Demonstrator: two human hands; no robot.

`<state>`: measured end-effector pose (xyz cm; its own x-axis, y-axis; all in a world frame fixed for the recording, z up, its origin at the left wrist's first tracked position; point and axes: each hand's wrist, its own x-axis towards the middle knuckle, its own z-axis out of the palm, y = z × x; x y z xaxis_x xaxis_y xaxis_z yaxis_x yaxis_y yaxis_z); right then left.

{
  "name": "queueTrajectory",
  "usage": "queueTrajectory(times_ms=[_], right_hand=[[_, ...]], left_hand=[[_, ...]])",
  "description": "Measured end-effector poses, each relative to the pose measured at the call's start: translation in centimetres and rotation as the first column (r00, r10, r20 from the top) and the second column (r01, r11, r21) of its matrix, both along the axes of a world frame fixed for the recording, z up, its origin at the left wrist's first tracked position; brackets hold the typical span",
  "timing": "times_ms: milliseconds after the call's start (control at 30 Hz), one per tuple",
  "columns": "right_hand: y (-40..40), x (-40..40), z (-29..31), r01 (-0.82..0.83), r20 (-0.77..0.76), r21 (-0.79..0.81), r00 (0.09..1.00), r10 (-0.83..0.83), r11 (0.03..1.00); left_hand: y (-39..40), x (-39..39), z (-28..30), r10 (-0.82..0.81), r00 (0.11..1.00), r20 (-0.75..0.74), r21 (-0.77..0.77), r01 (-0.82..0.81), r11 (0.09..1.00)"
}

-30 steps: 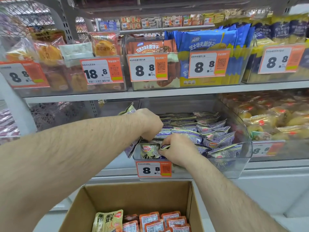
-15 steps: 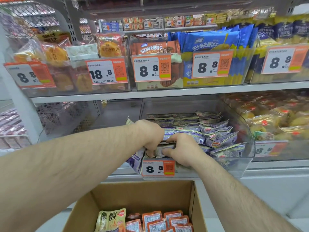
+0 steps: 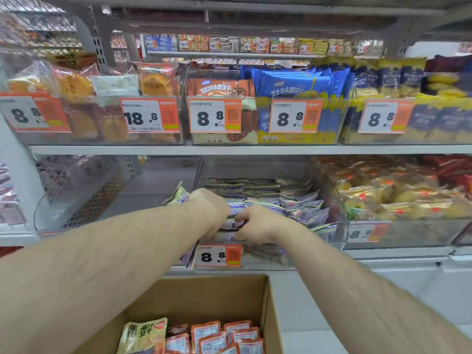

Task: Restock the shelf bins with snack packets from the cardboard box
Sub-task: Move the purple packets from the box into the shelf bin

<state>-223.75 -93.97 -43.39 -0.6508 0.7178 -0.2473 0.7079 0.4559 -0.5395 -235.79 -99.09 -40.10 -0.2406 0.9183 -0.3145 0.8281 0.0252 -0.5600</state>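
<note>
Both my hands reach into a clear shelf bin (image 3: 339, 226) on the lower shelf, filled with several purple snack packets (image 3: 301, 205). My left hand (image 3: 209, 210) is curled over the front packets and grips a bunch of them; one packet (image 3: 178, 194) sticks up behind its wrist. My right hand (image 3: 258, 223) pinches the front packets from the right side, its fingers meeting the left hand's. Below stands the open cardboard box (image 3: 204, 295), holding a yellow packet (image 3: 145, 333) and several orange packets (image 3: 224, 335).
An orange 8.8 price tag (image 3: 218, 255) hangs on the bin's front. A bin of yellow-wrapped cakes (image 3: 396, 200) sits to the right, an empty clear bin (image 3: 84, 200) to the left. The upper shelf (image 3: 229, 149) carries bins of biscuits and cakes with price tags.
Both hands have pushed the front packets down and deeper into the bin. The view has shifted slightly right and up.
</note>
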Motion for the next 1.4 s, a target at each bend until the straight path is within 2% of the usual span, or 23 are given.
queueTrajectory(times_ms=[67, 133, 200, 300, 367, 433, 500, 533, 600, 633, 667, 700, 733, 767, 800, 833, 867, 900, 967, 1067, 1133, 1300, 1400], right_hand=[[0.8, 2.3, 1.5, 0.105, -0.106, 0.158, 0.99, -0.089, 0.982], [1.2, 4.6, 3.0, 0.203, -0.22, 0.236, 0.964, -0.151, 0.95], [0.7, 6.1, 3.8, 0.203, -0.293, 0.147, 0.944, -0.153, 0.968], [-1.6, 6.5, 5.1, 0.062, -0.378, -0.188, 0.916, -0.131, 0.98], [-2.8, 5.9, 5.6, -0.018, -0.369, -0.225, 0.927, -0.068, 0.974], [-3.1, 5.0, 5.7, -0.001, -0.38, -0.133, 0.924, -0.05, 0.991], [-2.8, 4.8, 5.8, 0.076, -0.353, -0.002, 0.933, -0.072, 0.997], [-2.4, 5.1, 5.9, 0.104, -0.313, 0.055, 0.946, -0.082, 0.993], [-1.5, 6.6, 6.2, 0.154, -0.261, 0.112, 0.958, -0.12, 0.982], [-0.9, 7.8, 6.3, 0.192, -0.277, 0.1, 0.948, -0.159, 0.976], [-0.3, 9.0, 6.2, 0.237, -0.327, 0.048, 0.922, -0.209, 0.97], [0.2, 10.1, 5.9, 0.272, -0.407, -0.049, 0.873, -0.268, 0.961], [0.6, 10.9, 5.4, 0.284, -0.502, -0.181, 0.796, -0.337, 0.942], [1.0, 11.5, 4.8, 0.269, -0.586, -0.323, 0.696, -0.415, 0.907], [1.4, 11.8, 4.2, 0.234, -0.64, -0.449, 0.589, -0.493, 0.862], [1.7, 12.0, 3.5, 0.198, -0.661, -0.551, 0.489, -0.569, 0.811], [1.9, 12.1, 2.9, 0.174, -0.652, -0.632, 0.406, -0.64, 0.755], [2.0, 12.2, 2.3, 0.158, -0.628, -0.695, 0.343, -0.699, 0.701], [2.3, 12.2, 1.2, 0.125, -0.588, -0.762, 0.28, -0.759, 0.636], [2.4, 12.5, 0.0, 0.076, -0.575, -0.788, 0.262, -0.775, 0.611], [2.6, 12.8, -0.4, 0.051, -0.581, -0.791, 0.251, -0.774, 0.61], [3.0, 13.1, -0.6, 0.053, -0.588, -0.773, 0.316, -0.745, 0.632], [3.0, 13.0, -0.6, 0.085, -0.562, -0.765, 0.394, -0.727, 0.638]], left_hand=[[-1.0, -0.9, 1.7, -0.018, 0.997, 0.071, 0.076, 0.013, 0.997], [-1.6, -1.8, 2.8, -0.012, 0.986, 0.169, 0.16, -0.015, 0.987], [-1.8, -2.0, 3.9, -0.031, 0.951, 0.309, 0.276, -0.058, 0.959], [-0.9, -0.5, 5.1, -0.168, 0.819, 0.548, 0.495, -0.156, 0.854], [0.0, 1.2, 5.3, -0.249, 0.745, 0.619, 0.587, -0.228, 0.777], [0.7, 3.3, 4.9, -0.322, 0.653, 0.685, 0.633, -0.315, 0.708], [1.3, 4.6, 4.4, -0.4, 0.488, 0.776, 0.61, -0.418, 0.674], [1.6, 4.8, 4.1, -0.427, 0.363, 0.828, 0.56, -0.487, 0.671], [1.8, 4.3, 3.7, -0.505, 0.001, 0.863, 0.379, -0.662, 0.647], [2.0, 3.6, 3.2, -0.537, -0.118, 0.836, 0.295, -0.728, 0.619], [2.4, 2.6, 2.3, -0.556, -0.125, 0.822, 0.278, -0.763, 0.583], [2.9, 1.7, 1.3, -0.534, -0.01, 0.846, 0.352, -0.741, 0.572], [3.5, 0.8, 0.1, -0.448, 0.209, 0.869, 0.471, -0.624, 0.623], [3.9, 0.6, -0.9, -0.339, 0.437, 0.833, 0.522, -0.42, 0.742], [4.4, 0.9, -1.7, -0.274, 0.602, 0.75, 0.48, -0.211, 0.852], [4.8, 1.6, -2.2, -0.249, 0.701, 0.668, 0.396, -0.052, 0.917], [5.1, 2.4, -2.5, -0.248, 0.764, 0.596, 0.321, 0.057, 0.945], [5.4, 3.3, -2.5, -0.274, 0.808, 0.522, 0.274, 0.146, 0.951], [6.2, 4.3, -2.9, -0.323, 0.86, 0.395, 0.219, 0.253, 0.942], [6.7, 4.9, -4.2, -0.346, 0.894, 0.285, 0.172, 0.307, 0.936], [6.9, 5.0, -4.7, -0.374, 0.897, 0.236, 0.22, 0.326, 0.92], [6.3, 4.4, -5.8, -0.309, 0.923, 0.227, 0.467, 0.175, 0.867], [5.9, 4.3, -6.8, -0.254, 0.938, 0.233, 0.507, 0.106, 0.855]])
